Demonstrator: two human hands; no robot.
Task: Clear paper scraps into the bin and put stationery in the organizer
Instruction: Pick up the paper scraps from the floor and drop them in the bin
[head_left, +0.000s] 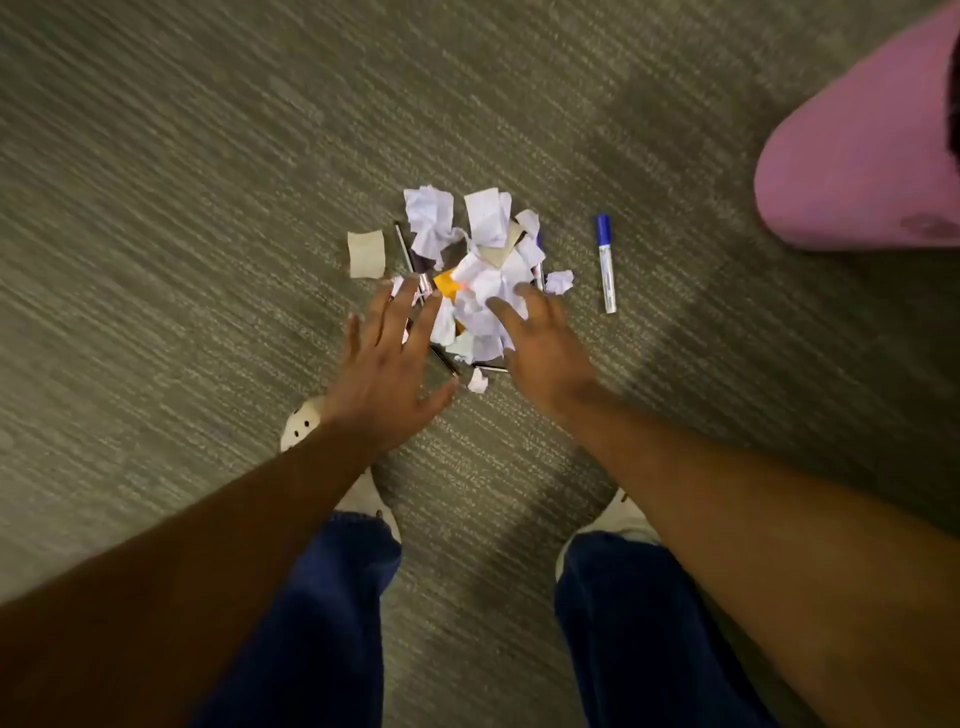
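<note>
A heap of crumpled white paper scraps (480, 249) lies on the carpet, with an orange scrap (447, 285) and several pens mixed in. One dark pen (404, 249) sticks out at the heap's left. A tan paper piece (367, 253) lies apart to the left. A blue-capped marker (605, 262) lies apart to the right. My left hand (389, 364) hovers at the heap's left edge with fingers spread. My right hand (535, 343) reaches onto the heap's near side, fingers loosely bent over the paper. Neither hand holds anything that I can see.
Grey-green carpet (182, 208) covers the whole floor. A pink rounded object (862, 166) fills the top right corner. My two feet in white shoes (363, 499) and blue trousers stand just below the heap. No bin or organizer is in view.
</note>
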